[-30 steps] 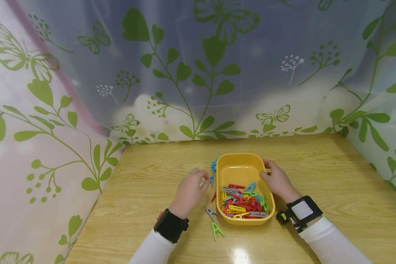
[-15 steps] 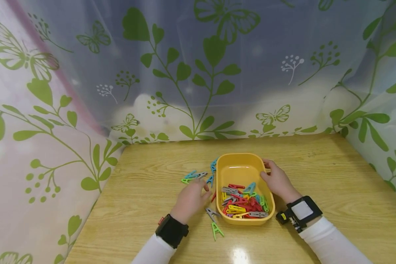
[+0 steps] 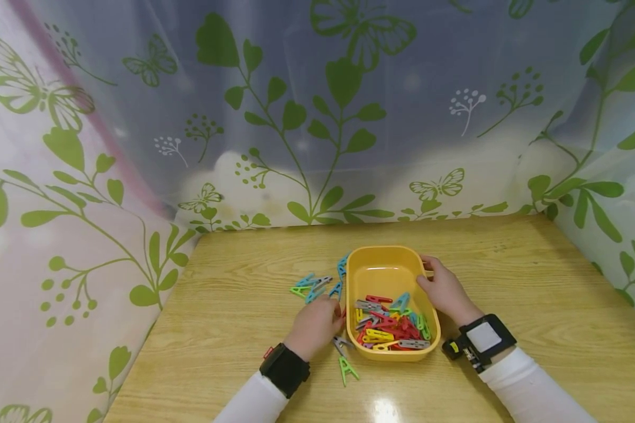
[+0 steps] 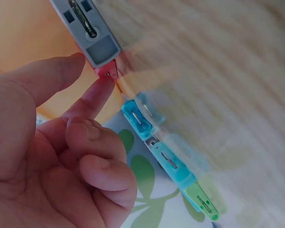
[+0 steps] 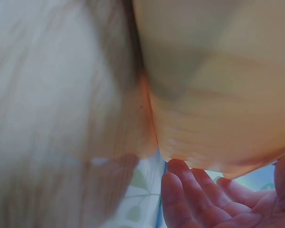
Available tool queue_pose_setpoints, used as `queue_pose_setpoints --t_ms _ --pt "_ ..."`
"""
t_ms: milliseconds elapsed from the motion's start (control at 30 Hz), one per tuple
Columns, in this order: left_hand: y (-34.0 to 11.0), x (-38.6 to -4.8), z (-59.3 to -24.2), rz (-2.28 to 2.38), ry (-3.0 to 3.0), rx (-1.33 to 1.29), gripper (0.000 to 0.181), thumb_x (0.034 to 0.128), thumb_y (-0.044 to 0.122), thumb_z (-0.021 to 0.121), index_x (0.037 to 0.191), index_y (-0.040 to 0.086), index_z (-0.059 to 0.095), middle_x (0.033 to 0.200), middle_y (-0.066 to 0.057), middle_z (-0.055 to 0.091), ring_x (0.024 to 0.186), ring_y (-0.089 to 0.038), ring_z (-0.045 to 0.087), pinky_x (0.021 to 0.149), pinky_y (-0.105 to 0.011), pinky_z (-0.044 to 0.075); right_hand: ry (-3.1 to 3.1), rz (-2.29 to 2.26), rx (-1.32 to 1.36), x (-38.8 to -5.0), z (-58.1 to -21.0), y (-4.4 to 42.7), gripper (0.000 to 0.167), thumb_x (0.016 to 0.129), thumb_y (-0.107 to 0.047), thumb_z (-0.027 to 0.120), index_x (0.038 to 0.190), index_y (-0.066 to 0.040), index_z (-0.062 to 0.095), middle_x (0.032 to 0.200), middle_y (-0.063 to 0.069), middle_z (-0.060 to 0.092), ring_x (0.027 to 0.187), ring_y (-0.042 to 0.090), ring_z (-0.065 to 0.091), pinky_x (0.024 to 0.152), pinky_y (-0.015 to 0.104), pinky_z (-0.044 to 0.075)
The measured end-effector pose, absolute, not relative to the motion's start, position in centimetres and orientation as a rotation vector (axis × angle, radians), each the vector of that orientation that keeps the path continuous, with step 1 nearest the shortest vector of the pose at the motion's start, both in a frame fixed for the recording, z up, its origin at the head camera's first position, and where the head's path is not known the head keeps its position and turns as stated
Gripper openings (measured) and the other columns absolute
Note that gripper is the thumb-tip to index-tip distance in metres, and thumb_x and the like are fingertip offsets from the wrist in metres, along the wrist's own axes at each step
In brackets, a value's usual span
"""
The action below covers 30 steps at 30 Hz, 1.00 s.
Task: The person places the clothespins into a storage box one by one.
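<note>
My left hand [image 3: 317, 324] is low beside the left wall of a yellow plastic basin [image 3: 385, 258]. In the left wrist view its thumb and index finger pinch the end of a red clothespin [image 4: 108, 70], partly hidden behind a grey clothespin [image 4: 103, 50]. The other fingers are curled loosely. At the basin's right side, my right hand [image 3: 447, 291] grips the rim, thumb over the edge and fingers outside beneath it. Many mixed-colour clothespins lie in the near half of the basin, such as a yellow clothespin [image 3: 378, 335].
A group of blue, green and grey clothespins, including a green clothespin [image 3: 298, 291], lies left of the basin on the wooden table [image 3: 233, 329]. Blue clothespins [image 3: 342, 267] line its left wall. Nearer me is another green clothespin [image 3: 347, 370]. A patterned curtain [image 3: 317, 147] surrounds the table.
My left hand has let a blue clothespin down among the group on the left, then come back toward me to the red clothespin by the basin. The right hand and basin stay put.
</note>
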State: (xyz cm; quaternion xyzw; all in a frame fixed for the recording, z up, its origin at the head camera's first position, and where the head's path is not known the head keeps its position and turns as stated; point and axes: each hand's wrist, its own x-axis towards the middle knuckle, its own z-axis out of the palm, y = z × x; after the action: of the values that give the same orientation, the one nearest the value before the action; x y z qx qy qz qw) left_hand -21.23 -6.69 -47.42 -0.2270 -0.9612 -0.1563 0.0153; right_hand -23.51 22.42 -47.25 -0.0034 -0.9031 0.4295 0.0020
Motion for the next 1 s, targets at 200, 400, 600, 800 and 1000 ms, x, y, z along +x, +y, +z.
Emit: queue_pose_setpoints --t_ms 200,400,600,800,1000 --pt "-6.5 -21.44 -47.73 -0.398 -2.982 -0.703 0.017 0.0928 0.022 0.077 0.082 0.012 0.067 0.078 0.002 0.057 0.069 -0.011 0.053 0.06 -0.025 0.043 -2.835 1.352 -0.011 -23.56 -47.26 22.44 0.055 0.107 -0.013 0.048 0.155 0.007 0.031 0.147 0.034 0.045 0.124 0.049 0.057 0.096 0.054 0.055" --pt "-6.5 -21.58 -47.58 -0.406 -3.012 -0.682 0.02 0.092 0.017 0.076 0.076 0.013 0.064 0.075 0.002 0.056 0.067 -0.011 0.051 0.059 -0.025 0.042 -2.838 1.363 -0.019 -23.63 -47.33 22.51 0.055 0.107 -0.014 0.047 0.156 0.006 0.03 0.148 0.034 0.044 0.124 0.048 0.057 0.096 0.054 0.055" --pt "-6.48 -21.54 -47.27 -0.39 -3.018 -0.66 0.026 0.0917 0.017 0.076 0.071 0.015 0.061 0.072 0.002 0.054 0.065 -0.01 0.05 0.058 -0.025 0.041 -2.84 1.361 -0.016 -23.63 -47.27 22.51 0.055 0.107 -0.014 0.048 0.156 0.006 0.03 0.147 0.034 0.045 0.124 0.048 0.057 0.096 0.054 0.055" --pt "-6.54 -21.47 -47.17 -0.38 -3.03 -0.638 0.026 0.0914 0.018 0.076 0.07 0.015 0.061 0.072 0.002 0.053 0.064 -0.011 0.049 0.057 -0.025 0.041 -2.842 1.368 -0.018 -23.6 -47.24 22.5 0.055 0.108 -0.013 0.047 0.156 0.006 0.03 0.147 0.033 0.044 0.125 0.048 0.056 0.097 0.054 0.055" --pt "-7.05 -21.37 -46.76 -0.412 -2.982 -0.624 0.025 0.0884 0.014 0.077 0.07 0.014 0.061 0.069 0.003 0.053 0.06 -0.01 0.048 0.054 -0.025 0.039 -2.847 1.365 -0.019 -23.57 -47.26 22.5 0.055 0.108 -0.014 0.047 0.156 0.006 0.029 0.148 0.034 0.043 0.126 0.049 0.055 0.097 0.055 0.054"
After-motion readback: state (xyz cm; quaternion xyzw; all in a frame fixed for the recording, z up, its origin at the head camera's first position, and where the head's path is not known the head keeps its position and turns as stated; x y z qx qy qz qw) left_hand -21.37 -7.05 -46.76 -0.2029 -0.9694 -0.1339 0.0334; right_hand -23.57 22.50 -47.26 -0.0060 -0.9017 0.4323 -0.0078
